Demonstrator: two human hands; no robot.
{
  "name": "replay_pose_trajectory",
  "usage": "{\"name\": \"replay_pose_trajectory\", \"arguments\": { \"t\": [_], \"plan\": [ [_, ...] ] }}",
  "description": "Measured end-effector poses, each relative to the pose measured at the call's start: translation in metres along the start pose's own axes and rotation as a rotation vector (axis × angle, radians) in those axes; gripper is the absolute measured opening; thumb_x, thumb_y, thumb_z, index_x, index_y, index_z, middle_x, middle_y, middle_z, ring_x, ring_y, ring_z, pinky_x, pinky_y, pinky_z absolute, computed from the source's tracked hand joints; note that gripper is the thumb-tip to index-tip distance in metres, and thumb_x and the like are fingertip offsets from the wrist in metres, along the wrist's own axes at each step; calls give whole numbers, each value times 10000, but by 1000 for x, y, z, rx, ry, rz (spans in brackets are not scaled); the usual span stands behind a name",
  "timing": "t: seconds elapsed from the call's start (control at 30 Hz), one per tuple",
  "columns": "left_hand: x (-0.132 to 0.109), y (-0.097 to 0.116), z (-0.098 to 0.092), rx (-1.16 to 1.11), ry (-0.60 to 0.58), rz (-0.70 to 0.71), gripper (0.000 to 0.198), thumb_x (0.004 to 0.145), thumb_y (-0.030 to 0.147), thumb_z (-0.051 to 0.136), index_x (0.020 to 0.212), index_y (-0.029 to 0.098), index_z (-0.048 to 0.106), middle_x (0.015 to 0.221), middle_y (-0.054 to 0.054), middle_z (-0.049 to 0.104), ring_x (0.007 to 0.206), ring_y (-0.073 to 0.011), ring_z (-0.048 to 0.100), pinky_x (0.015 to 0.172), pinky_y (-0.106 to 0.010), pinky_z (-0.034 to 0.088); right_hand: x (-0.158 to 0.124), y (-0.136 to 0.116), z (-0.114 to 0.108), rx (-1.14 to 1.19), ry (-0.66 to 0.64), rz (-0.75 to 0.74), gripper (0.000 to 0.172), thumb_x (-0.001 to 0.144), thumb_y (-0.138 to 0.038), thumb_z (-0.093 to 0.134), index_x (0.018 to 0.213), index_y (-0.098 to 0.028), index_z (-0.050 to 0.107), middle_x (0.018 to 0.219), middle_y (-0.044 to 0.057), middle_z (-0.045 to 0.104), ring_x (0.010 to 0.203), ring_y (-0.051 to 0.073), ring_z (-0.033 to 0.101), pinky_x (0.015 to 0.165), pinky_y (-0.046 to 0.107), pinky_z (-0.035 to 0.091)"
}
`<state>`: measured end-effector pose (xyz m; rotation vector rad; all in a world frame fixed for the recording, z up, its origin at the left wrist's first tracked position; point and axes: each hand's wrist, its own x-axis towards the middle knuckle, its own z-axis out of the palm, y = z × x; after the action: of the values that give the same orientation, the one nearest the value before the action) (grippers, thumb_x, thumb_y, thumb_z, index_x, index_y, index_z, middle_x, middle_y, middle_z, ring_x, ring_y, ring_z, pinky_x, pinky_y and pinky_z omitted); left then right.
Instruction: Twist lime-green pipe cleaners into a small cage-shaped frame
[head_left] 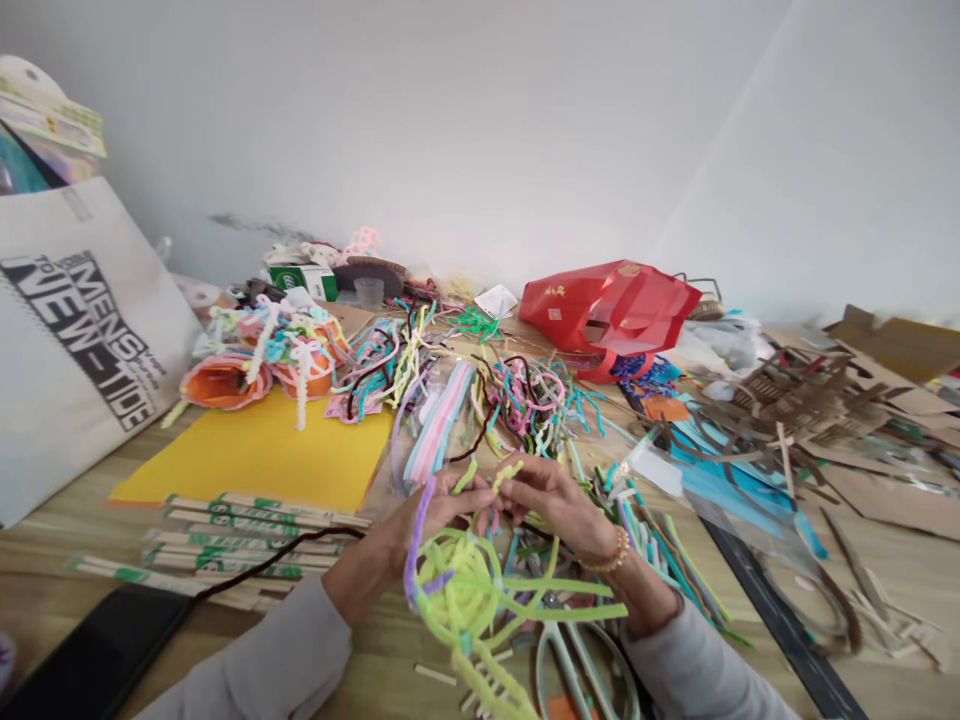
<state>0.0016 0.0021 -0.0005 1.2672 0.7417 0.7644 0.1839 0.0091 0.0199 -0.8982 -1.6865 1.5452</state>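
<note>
My left hand and my right hand meet over the table, fingers pinched on the ends of lime-green pipe cleaners. A woven bundle of lime-green pipe cleaners with a purple one hangs under my left hand. My right wrist wears a beaded bracelet. Scissors lie on the table just below my right forearm.
A heap of coloured pipe cleaners lies beyond my hands. A yellow sheet, wrapped chopsticks and a black phone sit at left, beside a white tote bag. A red bag and cardboard scraps fill the right.
</note>
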Motion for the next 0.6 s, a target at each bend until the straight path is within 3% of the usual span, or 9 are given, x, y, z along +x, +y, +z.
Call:
{"name": "replay_pose_trajectory", "arguments": {
  "t": [0.13,0.23,0.43,0.6],
  "plan": [
    [-3,1,-1,-183,-138,-71,303,754,419,653,665,134,601,475,28,501,477,-89,471,515,-206,364,-1,-2,-5,69,-129,-53,245,830,-401,616,842,-156,610,717,11,590,598,103,550,550,217,445],
    [-5,2,-1,-184,-190,-74,289,762,402,649,671,131,612,481,20,520,471,-88,478,512,-207,364,-2,-1,-8,70,-187,-87,244,828,-391,624,827,-146,625,732,17,582,617,104,545,568,224,450],
    [-4,4,2,-35,22,-27,272,771,410,637,756,139,653,501,19,565,439,-91,470,483,-208,360,2,3,-11,-45,-57,-10,295,816,-432,627,790,-141,581,634,-11,561,525,84,502,498,200,398],
    [-5,10,5,215,99,91,287,822,388,579,748,125,669,527,5,578,517,-119,516,575,-229,401,-2,-5,-10,-268,-14,56,402,849,-489,555,689,-120,570,544,-24,509,466,59,403,447,187,301]
  ]
}}
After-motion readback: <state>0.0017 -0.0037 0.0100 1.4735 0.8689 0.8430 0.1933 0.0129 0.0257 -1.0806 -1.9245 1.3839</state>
